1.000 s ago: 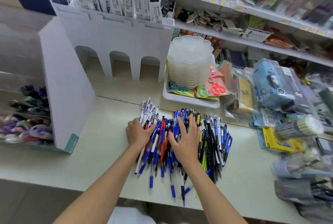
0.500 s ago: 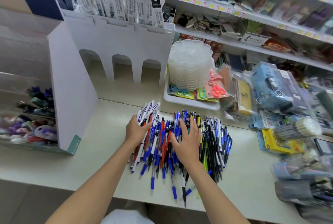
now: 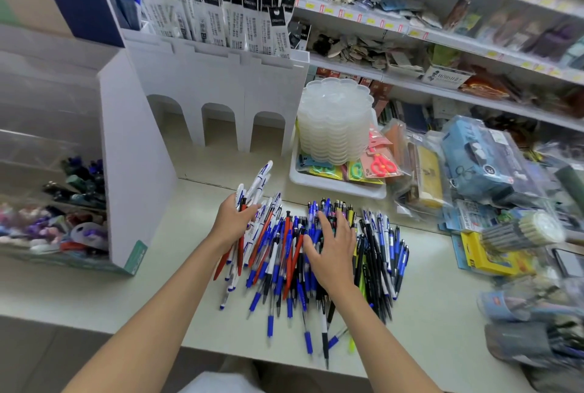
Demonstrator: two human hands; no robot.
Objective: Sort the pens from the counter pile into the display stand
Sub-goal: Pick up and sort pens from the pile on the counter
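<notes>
A pile of pens (image 3: 284,263) in blue, red, white and black lies spread on the pale counter (image 3: 158,282). My left hand (image 3: 232,222) grips a bunch of white and red pens (image 3: 257,185) at the pile's left edge, their ends lifted and pointing up toward the stand. My right hand (image 3: 333,247) rests flat with spread fingers on the middle of the pile. The white display stand (image 3: 218,83) with three arched openings stands behind the pile, packaged refills filling its top row.
A white side panel (image 3: 136,165) and a clear box of small items (image 3: 53,212) stand on the left. A white tray (image 3: 335,185) with stacked clear lids and scissors sits behind right. Bagged stationery (image 3: 483,165) crowds the right side below the shelves (image 3: 442,35).
My left hand has closed round a bunch of white and red pens and lifted their ends off the pile. My right hand stays pressed on the pile.
</notes>
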